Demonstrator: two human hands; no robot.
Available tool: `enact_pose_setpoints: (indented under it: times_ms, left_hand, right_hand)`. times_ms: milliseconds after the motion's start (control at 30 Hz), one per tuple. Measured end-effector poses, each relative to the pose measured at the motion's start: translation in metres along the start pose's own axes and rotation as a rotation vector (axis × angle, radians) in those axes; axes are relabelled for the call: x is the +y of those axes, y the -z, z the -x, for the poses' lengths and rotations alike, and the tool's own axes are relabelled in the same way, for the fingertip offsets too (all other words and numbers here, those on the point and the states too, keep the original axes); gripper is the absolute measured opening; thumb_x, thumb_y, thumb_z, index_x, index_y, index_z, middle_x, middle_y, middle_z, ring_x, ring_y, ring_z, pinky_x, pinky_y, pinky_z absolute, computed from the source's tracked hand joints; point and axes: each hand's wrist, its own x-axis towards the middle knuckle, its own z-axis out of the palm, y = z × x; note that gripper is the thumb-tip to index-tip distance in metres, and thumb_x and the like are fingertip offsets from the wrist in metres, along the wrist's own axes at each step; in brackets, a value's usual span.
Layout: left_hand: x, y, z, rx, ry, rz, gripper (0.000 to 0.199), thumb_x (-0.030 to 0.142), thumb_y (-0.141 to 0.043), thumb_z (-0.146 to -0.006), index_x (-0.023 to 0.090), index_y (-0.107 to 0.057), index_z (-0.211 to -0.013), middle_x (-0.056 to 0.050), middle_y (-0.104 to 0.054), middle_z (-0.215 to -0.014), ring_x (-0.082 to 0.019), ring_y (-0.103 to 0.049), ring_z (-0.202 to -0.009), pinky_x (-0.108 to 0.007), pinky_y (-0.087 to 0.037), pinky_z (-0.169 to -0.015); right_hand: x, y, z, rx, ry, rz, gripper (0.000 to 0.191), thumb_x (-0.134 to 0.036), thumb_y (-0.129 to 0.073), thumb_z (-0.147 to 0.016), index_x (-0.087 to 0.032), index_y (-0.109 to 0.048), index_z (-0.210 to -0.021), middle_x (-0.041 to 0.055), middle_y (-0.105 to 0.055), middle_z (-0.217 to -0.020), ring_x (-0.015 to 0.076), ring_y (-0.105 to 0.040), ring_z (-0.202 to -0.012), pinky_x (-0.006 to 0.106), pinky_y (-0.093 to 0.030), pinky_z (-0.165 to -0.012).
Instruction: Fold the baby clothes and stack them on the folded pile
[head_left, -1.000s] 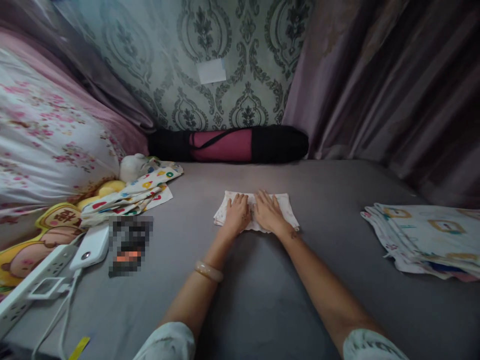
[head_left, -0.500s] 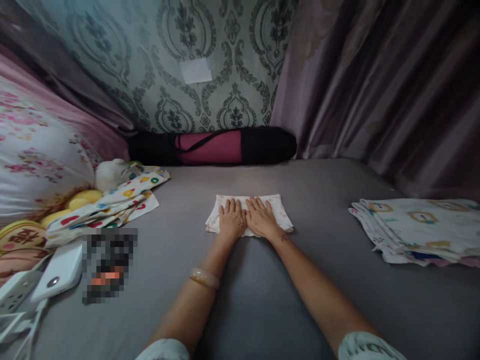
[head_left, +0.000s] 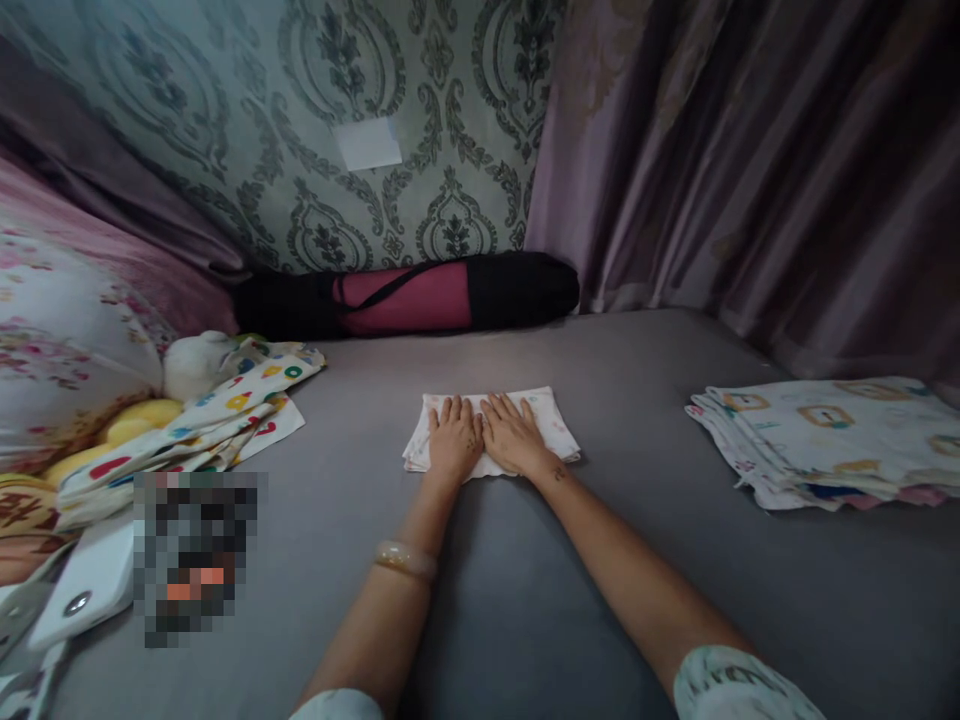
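Observation:
A folded white cloth (head_left: 553,425) with a faint print lies on the grey bed sheet (head_left: 330,540) in front of me. Flat on its left half rests my left hand (head_left: 455,438), fingers stretched out and pointing away from me. My right hand (head_left: 514,435) lies flat on the middle of the same cloth, fingers a little spread, its thumb side close beside the left hand. Neither hand grips anything. The part of the cloth under my palms is hidden.
Right, a stack of folded printed cloths (head_left: 840,430). Left, a crumpled printed cloth (head_left: 225,410), a yellow plush (head_left: 142,420), a white plush (head_left: 196,365), a white device with a cable (head_left: 90,585) and a blurred-out item (head_left: 196,550). A black and pink long bag (head_left: 412,298) lies along the wall.
Both hands stay flat on the folded cloth, with no clear movement over it. The whole view has shifted and tilted slightly, as the camera turned.

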Motion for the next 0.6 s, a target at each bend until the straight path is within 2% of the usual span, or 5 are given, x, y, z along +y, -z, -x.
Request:
enact_pose_setpoints:
  times_ms: [100, 200, 267, 433, 600]
  left_hand:
    - [-0.002, 0.005, -0.001, 0.010, 0.006, 0.000, 0.054, 0.036, -0.023, -0.099, 0.009, -0.047, -0.138, -0.015, -0.045, -0.146, -0.028, -0.036, -0.138, -0.050, -0.024, -0.114]
    - [-0.007, 0.007, -0.002, 0.092, 0.037, -0.034, 0.056, 0.038, -0.021, -0.099, 0.008, -0.045, -0.140, -0.015, -0.043, -0.147, -0.028, -0.031, -0.141, -0.049, -0.019, -0.116]
    - [-0.011, 0.007, -0.002, 0.085, 0.054, -0.058, 0.058, 0.040, -0.022, -0.099, 0.007, -0.044, -0.141, -0.015, -0.042, -0.148, -0.030, -0.028, -0.142, -0.049, -0.018, -0.116]
    - [-0.017, 0.003, -0.002, -0.029, 0.055, -0.051, 0.060, 0.042, -0.021, -0.098, 0.006, -0.042, -0.142, -0.016, -0.040, -0.149, -0.033, -0.030, -0.140, -0.050, -0.023, -0.114]
    - [-0.019, 0.009, -0.001, 0.019, 0.070, -0.033, 0.059, 0.041, -0.022, -0.098, 0.008, -0.045, -0.140, -0.016, -0.043, -0.147, -0.031, -0.030, -0.141, -0.052, -0.018, -0.115]
  right_hand:
    - [0.007, 0.005, 0.001, 0.027, -0.003, 0.017, 0.055, -0.030, -0.025, -0.096, -0.013, -0.036, -0.147, 0.0113, -0.029, -0.155, 0.0256, -0.023, -0.143, 0.051, -0.012, -0.116]
    - [0.019, 0.006, 0.002, 0.099, -0.038, 0.056, 0.057, -0.032, -0.025, -0.096, -0.010, -0.035, -0.147, 0.0142, -0.027, -0.155, 0.0266, -0.019, -0.144, 0.049, -0.009, -0.116]
    - [0.025, 0.005, 0.003, 0.075, -0.054, 0.058, 0.058, -0.033, -0.024, -0.096, -0.006, -0.036, -0.146, 0.0151, -0.030, -0.154, 0.0267, -0.020, -0.144, 0.047, -0.009, -0.117]
    - [0.031, 0.001, 0.000, -0.006, -0.078, 0.029, 0.059, -0.035, -0.022, -0.096, -0.007, -0.037, -0.146, 0.0141, -0.030, -0.154, 0.0266, -0.020, -0.144, 0.048, -0.010, -0.117]
    - [0.038, 0.016, 0.003, -0.036, -0.049, -0.021, 0.061, -0.036, -0.018, -0.097, -0.006, -0.032, -0.148, 0.0134, -0.026, -0.156, 0.0239, -0.018, -0.145, 0.042, -0.013, -0.118]
